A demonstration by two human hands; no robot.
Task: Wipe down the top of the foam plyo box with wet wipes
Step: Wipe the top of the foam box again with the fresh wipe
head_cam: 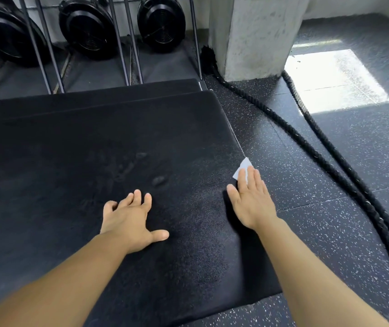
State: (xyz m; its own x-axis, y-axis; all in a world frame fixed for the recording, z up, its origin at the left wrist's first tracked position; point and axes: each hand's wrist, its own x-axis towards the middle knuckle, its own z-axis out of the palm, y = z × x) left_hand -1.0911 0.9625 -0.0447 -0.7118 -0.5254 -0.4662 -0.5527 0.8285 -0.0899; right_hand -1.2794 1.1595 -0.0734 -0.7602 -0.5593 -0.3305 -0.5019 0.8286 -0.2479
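My right hand (251,204) lies flat on the white wipe (243,166), fingers straight and close together, pressing it down at the right edge of the black foam box (70,161). One corner of the wipe pokes out past my fingertips, over that edge. My left hand (129,220) rests on the box top nearer the middle, fingers spread and holding nothing. A thick black rope (345,181) lies on the speckled floor (306,232) to the right of the box.
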